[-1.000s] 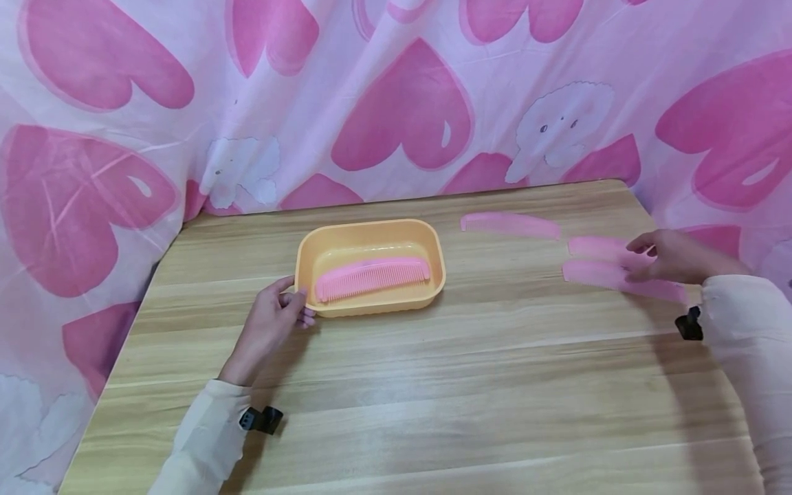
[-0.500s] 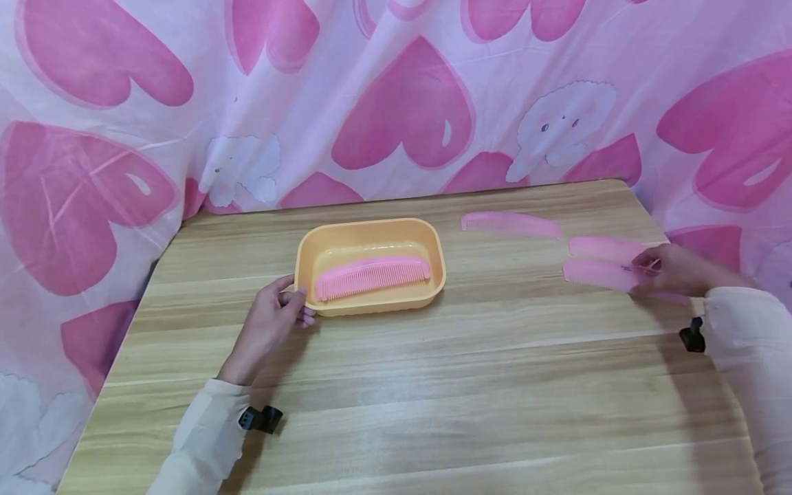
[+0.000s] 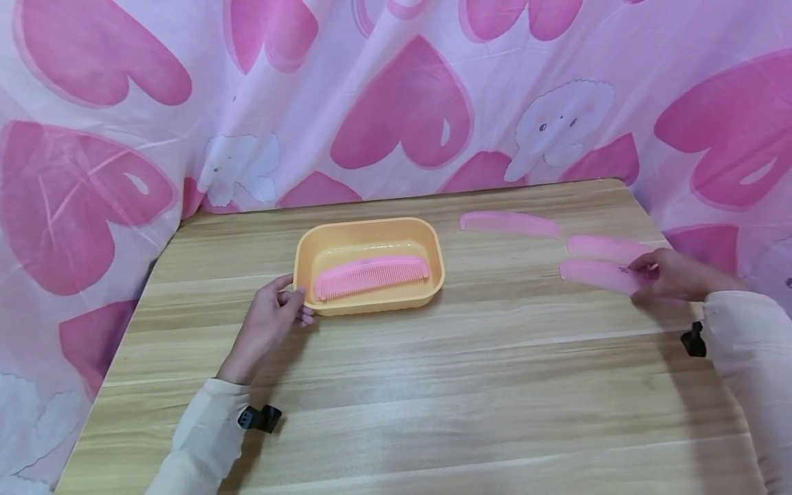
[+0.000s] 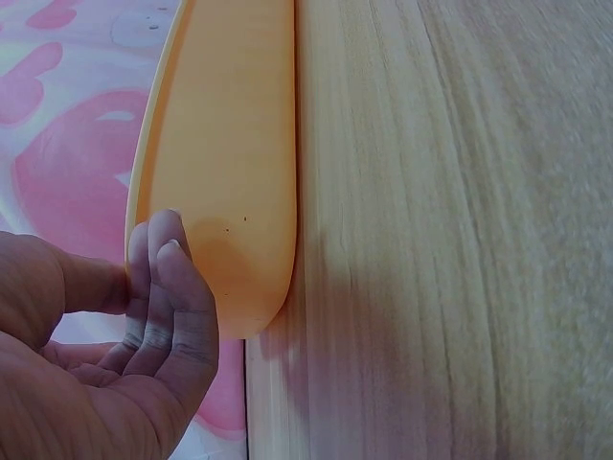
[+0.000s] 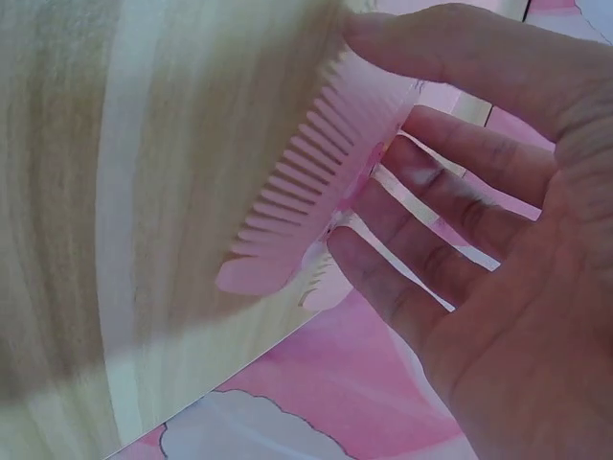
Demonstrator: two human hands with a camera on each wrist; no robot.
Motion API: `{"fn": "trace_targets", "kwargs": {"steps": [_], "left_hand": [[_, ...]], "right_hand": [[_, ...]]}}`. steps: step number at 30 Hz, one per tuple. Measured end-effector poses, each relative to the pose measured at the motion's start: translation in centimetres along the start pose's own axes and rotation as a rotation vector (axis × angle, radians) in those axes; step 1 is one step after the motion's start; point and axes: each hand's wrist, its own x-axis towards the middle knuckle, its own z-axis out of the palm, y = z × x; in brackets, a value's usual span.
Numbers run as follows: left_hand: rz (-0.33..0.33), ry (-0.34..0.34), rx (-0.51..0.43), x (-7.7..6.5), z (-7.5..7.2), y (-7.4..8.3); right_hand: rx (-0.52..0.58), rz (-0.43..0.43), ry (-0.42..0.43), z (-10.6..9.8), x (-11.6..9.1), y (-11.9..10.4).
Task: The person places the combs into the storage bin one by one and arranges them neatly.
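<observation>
My left hand pinches the near left corner of a yellow-orange plastic tub; in the left wrist view its thumb and fingers meet at the rim. Inside the tub lies a pink comb, teeth toward me. At the right of the table, my right hand grips the right part of the nearest loose pink comb, hiding some of it. The right wrist view shows the thumb over this comb and the fingers along its back edge.
A second loose pink comb lies just behind the gripped one, partly covered by the right hand. Farther back and left is a third comb. A pink heart-patterned cloth hangs behind the wooden table.
My right hand has come down slightly onto the nearest loose comb, and its fingers have closed on it. The left hand and the tub have stayed put.
</observation>
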Motion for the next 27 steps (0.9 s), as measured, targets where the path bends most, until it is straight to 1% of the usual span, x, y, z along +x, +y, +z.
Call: {"fn": "trace_targets", "kwargs": {"steps": [7, 14, 18, 21, 27], "left_hand": [[0.003, 0.007, 0.010, -0.1, 0.0, 0.0], [-0.003, 0.015, 0.012, -0.1, -0.1, 0.0], [0.006, 0.010, 0.012, -0.1, 0.0, -0.1], [0.016, 0.003, 0.002, -0.1, -0.1, -0.1], [0.018, -0.010, -0.012, -0.1, -0.1, -0.2]], "right_hand": [[0.045, 0.022, -0.016, 0.3, -0.1, -0.6], [0.051, -0.005, 0.011, 0.8, 0.1, -1.2], [0.009, -0.013, 0.025, 0.7, 0.6, -2.2], [-0.021, -0.034, 0.039, 0.5, 1.1, -3.0], [-0.023, -0.060, 0.057, -0.2, 2.5, -5.2]]}}
